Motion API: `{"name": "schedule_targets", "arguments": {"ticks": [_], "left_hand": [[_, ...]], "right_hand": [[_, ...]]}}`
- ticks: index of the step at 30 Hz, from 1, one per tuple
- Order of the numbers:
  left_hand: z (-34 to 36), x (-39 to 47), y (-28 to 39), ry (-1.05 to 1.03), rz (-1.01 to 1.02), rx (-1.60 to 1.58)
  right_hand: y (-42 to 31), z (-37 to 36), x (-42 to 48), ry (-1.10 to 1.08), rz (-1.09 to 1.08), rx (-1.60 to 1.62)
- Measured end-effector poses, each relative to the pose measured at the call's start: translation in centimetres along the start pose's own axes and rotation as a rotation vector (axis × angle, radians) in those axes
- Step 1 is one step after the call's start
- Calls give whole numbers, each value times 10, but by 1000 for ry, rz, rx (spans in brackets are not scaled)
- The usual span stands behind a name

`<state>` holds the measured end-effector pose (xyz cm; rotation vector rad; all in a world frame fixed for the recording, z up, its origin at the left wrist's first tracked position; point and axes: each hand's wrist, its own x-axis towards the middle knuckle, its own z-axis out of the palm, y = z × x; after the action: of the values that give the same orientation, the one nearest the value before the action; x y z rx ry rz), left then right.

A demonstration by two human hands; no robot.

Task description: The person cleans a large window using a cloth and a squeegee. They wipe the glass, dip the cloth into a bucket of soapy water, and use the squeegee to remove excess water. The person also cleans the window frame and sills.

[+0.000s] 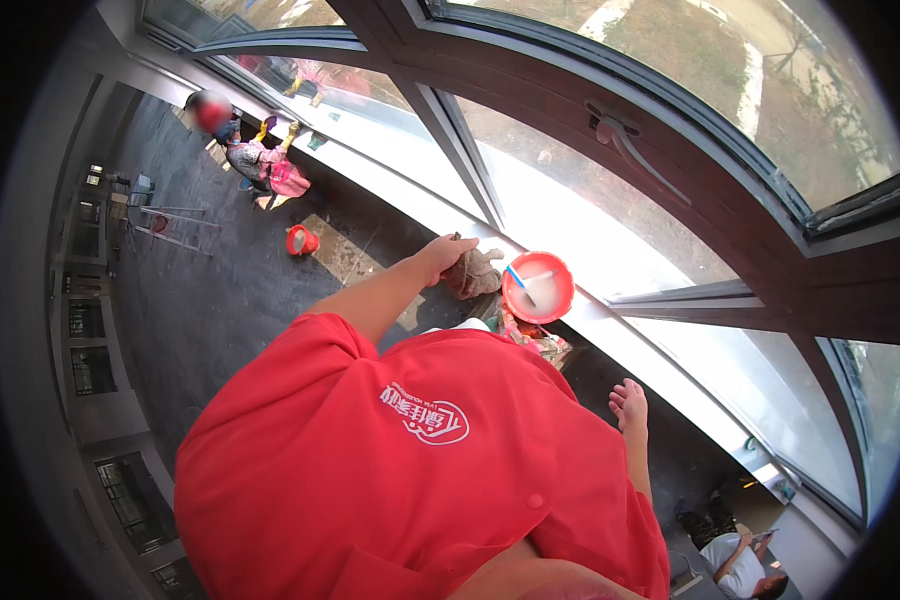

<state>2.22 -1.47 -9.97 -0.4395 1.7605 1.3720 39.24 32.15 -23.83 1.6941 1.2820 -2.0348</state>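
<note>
My left hand (447, 259) grips a damp-looking, grey-brown cloth rag (475, 273), which hangs bunched beside the white windowsill (397, 196). Just right of the rag sits a red plastic bucket (506, 295) with cloudy water in it. A blue-handled tool (516, 276), perhaps a scraper, leans in the bucket; its lower end is hard to make out. Under the bucket, patterned cloths or bags (534, 341) lie on a wooden support, partly hidden by my red shirt (390, 480). My right hand (630, 406) hangs free near the sill, holding nothing, its fingers slightly curled.
Tall framed windows with a handle (630, 146) line the sill. A co-worker in a pink apron (289, 182) and yellow gloves works farther along it. Another red bucket (302, 240) and a stepladder (184, 225) stand on the dark floor. A person in white (735, 562) is at lower right.
</note>
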Motion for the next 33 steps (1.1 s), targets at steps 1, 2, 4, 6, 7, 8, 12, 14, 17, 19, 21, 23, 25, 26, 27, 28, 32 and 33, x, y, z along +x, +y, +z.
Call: {"name": "schedule_targets", "arguments": {"ticks": [1, 2, 4, 6, 7, 8, 12, 14, 17, 19, 21, 23, 25, 26, 27, 28, 32, 33], "left_hand": [[7, -9, 7, -91, -3, -64], [15, -33, 22, -234, -30, -118], [18, -54, 39, -589, 73, -118], [24, -69, 50, -557, 119, -48], [25, -66, 49, -578, 282, 29], [28, -71, 56, -533, 438, 134], [4, -82, 92, 22, 1379, 886], [-7, -119, 120, -198, 837, 605], [-21, -110, 119, -268, 898, 491], [-28, -102, 126, -329, 929, 464], [-29, -92, 133, -494, 885, 225], [-34, -99, 144, -697, 774, 30], [-36, -94, 149, -892, 684, -260], [-38, -97, 153, -983, 625, -398], [-41, -102, 159, -1083, 672, -423], [-37, -106, 168, -1162, 657, -541], [-13, -142, 215, -1263, 873, -498], [-9, -148, 220, -1258, 916, -438]], "right_hand": [[-34, 32, -11, -139, -48, -86], [-64, 63, -16, -271, -89, -149], [-123, 130, -57, -551, -308, -258], [-169, 188, -100, -814, -427, -265], [-178, 213, -101, -1007, -475, -161], [-193, 235, -115, -1077, -475, -205], [-222, 279, -143, -664, -751, -858], [-234, 282, -163, -448, -914, -1152], [-231, 278, -151, -413, -1295, -1317], [-242, 282, -181, -388, -1346, -1135], [-249, 270, -177, -508, -1112, -869], [-256, 260, -186, -708, -924, -450], [-273, 250, -214, -790, -892, -206], [-281, 249, -229, -773, -865, -80], [-287, 249, -235, -734, -883, -6], [-291, 247, -239, -689, -900, 75], [-287, 223, -220, -315, -1091, -536], [-288, 223, -223, -270, -984, -769]]}}
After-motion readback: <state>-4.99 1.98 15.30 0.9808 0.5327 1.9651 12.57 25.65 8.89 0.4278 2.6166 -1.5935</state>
